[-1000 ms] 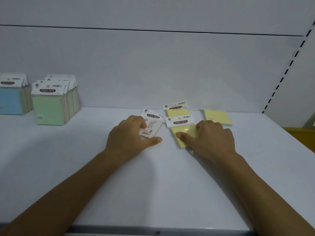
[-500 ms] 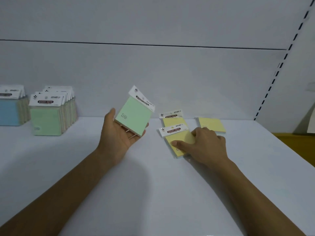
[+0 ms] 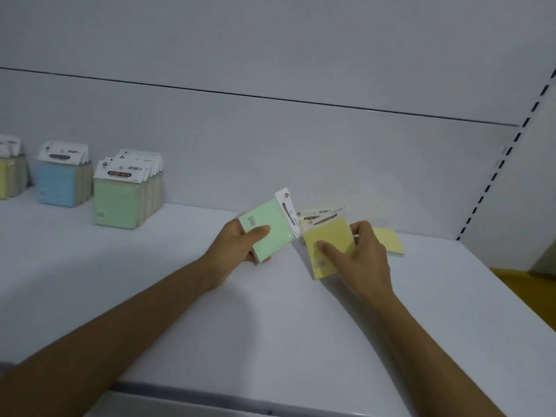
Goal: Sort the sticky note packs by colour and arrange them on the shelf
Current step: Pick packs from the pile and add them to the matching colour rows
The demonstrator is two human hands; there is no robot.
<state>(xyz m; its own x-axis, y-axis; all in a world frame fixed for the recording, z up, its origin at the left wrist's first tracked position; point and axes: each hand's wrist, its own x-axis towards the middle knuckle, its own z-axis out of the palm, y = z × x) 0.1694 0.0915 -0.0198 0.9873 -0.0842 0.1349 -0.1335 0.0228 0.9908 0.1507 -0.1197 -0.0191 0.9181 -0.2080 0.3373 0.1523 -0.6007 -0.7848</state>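
Observation:
My left hand point(image 3: 240, 245) grips a green sticky note pack point(image 3: 269, 227) just above the white shelf point(image 3: 270, 326), its white header card tipped to the right. My right hand point(image 3: 364, 254) holds a yellow pack point(image 3: 331, 245) raised off the shelf, thumb across its face and fingers behind it. Behind that pack, only the header of a second yellow pack point(image 3: 313, 212) shows. A third yellow pack point(image 3: 389, 242) lies flat beyond my right hand. Standing rows at the back left hold green packs point(image 3: 117, 200), blue packs point(image 3: 58, 185) and yellow packs point(image 3: 7, 179).
The shelf's grey front edge point(image 3: 195, 392) runs along the bottom. A white back panel point(image 3: 270, 145) closes the rear. A slotted upright point(image 3: 493, 173) stands at the right, with an orange surface point(image 3: 523, 281) beyond it.
My left hand lifted the green pack off the shelf and turned it green face up. My right hand picked the front yellow pack up from lying flat. The view swung left, showing more rows.

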